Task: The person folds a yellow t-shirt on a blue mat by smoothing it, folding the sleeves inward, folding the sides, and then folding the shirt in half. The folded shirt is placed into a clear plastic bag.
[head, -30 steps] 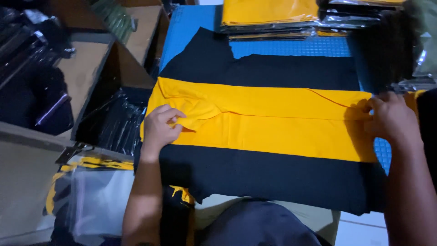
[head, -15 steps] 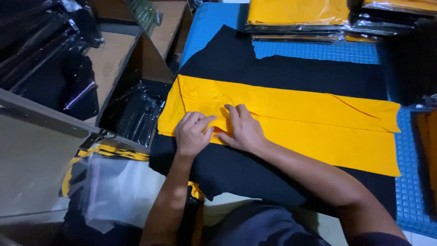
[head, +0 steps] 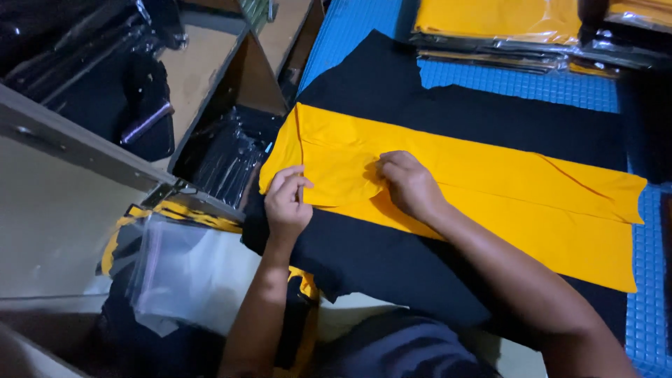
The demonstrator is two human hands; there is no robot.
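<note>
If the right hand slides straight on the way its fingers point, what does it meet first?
The right hand points left along the yellow folded cloth; it would probably meet the left hand at the cloth's left edge first.

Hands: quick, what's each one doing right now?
Left hand: fingers pinching the near-left edge of the yellow panel.
Right hand: curled, knuckles down, pressing a fold in the yellow panel; holds nothing that shows.
</note>
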